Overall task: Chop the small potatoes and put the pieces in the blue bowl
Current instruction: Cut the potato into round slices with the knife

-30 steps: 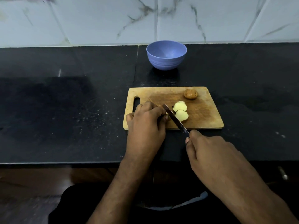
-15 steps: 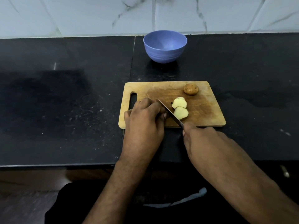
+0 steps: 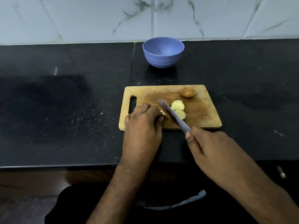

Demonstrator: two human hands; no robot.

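on the black counter (image 3: 64, 110), near its front edge, we see the wooden cutting board (image 3: 202, 113). our left hand (image 3: 143, 125) covers the board's front-left corner, fingers curled together, pinching a potato piece (image 3: 164, 115). the knife (image 3: 173, 117) slants across the board — two pale slices (image 3: 178, 109) lie just beside it. our right hand (image 3: 213, 149) is wrapped around the handle. a whole potato (image 3: 188, 92) sits at the back-right corner; the blue bowl (image 3: 163, 52) stands by the counter's back edge.
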